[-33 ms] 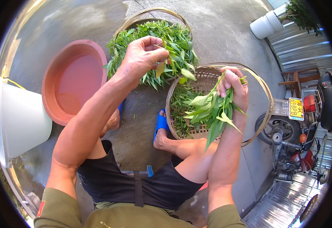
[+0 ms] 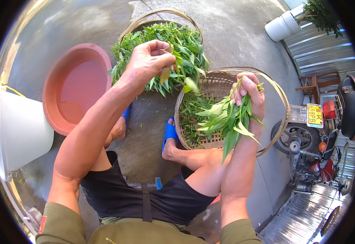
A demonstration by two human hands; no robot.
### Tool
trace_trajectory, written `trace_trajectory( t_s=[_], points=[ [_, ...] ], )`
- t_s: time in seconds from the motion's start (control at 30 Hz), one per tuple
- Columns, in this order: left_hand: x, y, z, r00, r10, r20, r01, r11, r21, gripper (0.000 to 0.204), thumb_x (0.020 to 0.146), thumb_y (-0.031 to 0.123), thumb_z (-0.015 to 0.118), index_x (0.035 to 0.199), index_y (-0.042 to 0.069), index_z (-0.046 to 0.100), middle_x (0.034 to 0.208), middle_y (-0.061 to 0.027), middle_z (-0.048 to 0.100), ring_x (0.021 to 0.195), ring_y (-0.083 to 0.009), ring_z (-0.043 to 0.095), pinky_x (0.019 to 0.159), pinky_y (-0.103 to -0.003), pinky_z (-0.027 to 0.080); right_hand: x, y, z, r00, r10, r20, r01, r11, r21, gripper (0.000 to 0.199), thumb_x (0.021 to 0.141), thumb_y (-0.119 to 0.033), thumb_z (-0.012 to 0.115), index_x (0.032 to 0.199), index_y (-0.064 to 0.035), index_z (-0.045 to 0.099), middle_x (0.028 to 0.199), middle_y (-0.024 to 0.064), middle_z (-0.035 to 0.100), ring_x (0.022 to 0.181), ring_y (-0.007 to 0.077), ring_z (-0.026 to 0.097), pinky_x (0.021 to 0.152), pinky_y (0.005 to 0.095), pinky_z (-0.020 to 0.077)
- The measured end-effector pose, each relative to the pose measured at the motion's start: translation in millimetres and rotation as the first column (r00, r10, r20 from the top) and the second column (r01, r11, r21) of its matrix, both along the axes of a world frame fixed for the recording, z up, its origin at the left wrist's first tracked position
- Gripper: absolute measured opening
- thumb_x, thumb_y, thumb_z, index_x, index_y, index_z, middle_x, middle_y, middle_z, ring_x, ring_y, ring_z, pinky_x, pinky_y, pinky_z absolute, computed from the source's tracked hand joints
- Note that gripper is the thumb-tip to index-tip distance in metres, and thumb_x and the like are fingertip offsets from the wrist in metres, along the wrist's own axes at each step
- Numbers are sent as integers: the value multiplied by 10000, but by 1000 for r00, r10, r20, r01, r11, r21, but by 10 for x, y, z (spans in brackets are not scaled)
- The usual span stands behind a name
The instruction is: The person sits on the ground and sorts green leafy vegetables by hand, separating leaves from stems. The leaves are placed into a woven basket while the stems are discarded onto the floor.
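Observation:
My left hand (image 2: 149,61) is raised over a far woven basket (image 2: 161,14) heaped with leafy green stems (image 2: 181,40). Its fingers pinch one stem (image 2: 173,71) with a yellowish leaf hanging down. My right hand (image 2: 250,95) grips a bunch of green leafy stems (image 2: 226,122), leaves pointing down. It hovers over a second, nearer woven basket (image 2: 277,97), which holds a thin layer of trimmed greens (image 2: 191,118). I squat with bare knees; a blue sandal (image 2: 170,132) touches the near basket's edge.
A pink round basin (image 2: 75,85) lies on the concrete floor at left, next to a white bucket (image 2: 18,130). A parked motorbike (image 2: 320,134) stands close on the right. A white planter (image 2: 283,24) with a plant sits at the far right by a corrugated wall.

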State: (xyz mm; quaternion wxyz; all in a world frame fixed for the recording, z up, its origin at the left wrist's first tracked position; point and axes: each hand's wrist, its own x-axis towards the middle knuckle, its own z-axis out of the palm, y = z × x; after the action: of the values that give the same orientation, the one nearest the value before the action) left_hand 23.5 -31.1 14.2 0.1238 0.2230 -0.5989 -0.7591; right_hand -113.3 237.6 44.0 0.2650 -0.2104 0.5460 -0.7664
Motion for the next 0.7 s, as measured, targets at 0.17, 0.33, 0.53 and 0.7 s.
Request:
trace_trajectory(
  t_s=[0.17, 0.33, 0.53, 0.7],
  points=[
    [-187, 25, -474, 996, -85, 16, 87, 979, -183, 300, 886, 46, 769, 1162, -16, 669, 914, -77, 750, 795, -116, 712, 701, -274, 577, -129, 213, -66, 986, 161, 51, -145, 960, -241, 162, 1034, -135, 634, 1089, 6, 691, 1002, 137, 623, 575, 119, 551, 560, 271, 477],
    [-315, 638, -598, 926, -378, 6, 375, 917, -138, 371, 930, 16, 727, 1292, -17, 654, 1135, -147, 772, 984, -192, 753, 881, -336, 621, -126, 304, 23, 997, 62, 52, -55, 990, -133, 179, 1028, -141, 635, 1054, 27, 688, 1017, 193, 716, 591, 115, 558, 565, 268, 482],
    [-140, 1001, -791, 729, -651, 212, 580, 422, -697, 764, 862, 144, 717, 1561, 29, 432, 1405, -259, 608, 1303, -392, 600, 1140, -456, 464, -120, 363, 38, 996, 5, 86, 0, 998, -63, 181, 1043, -151, 629, 1121, 2, 684, 820, 62, 628, 603, 96, 551, 538, 214, 468],
    [-375, 413, -1230, 682, -568, 461, 722, 623, -301, 554, 868, 195, 730, 1380, 1, 649, 1107, -171, 790, 952, -232, 778, 871, -376, 599, -179, 454, -19, 997, -76, 31, 76, 997, -7, 225, 1067, -241, 657, 1009, -23, 673, 697, -28, 483, 635, 80, 481, 553, 212, 386]
  ],
)
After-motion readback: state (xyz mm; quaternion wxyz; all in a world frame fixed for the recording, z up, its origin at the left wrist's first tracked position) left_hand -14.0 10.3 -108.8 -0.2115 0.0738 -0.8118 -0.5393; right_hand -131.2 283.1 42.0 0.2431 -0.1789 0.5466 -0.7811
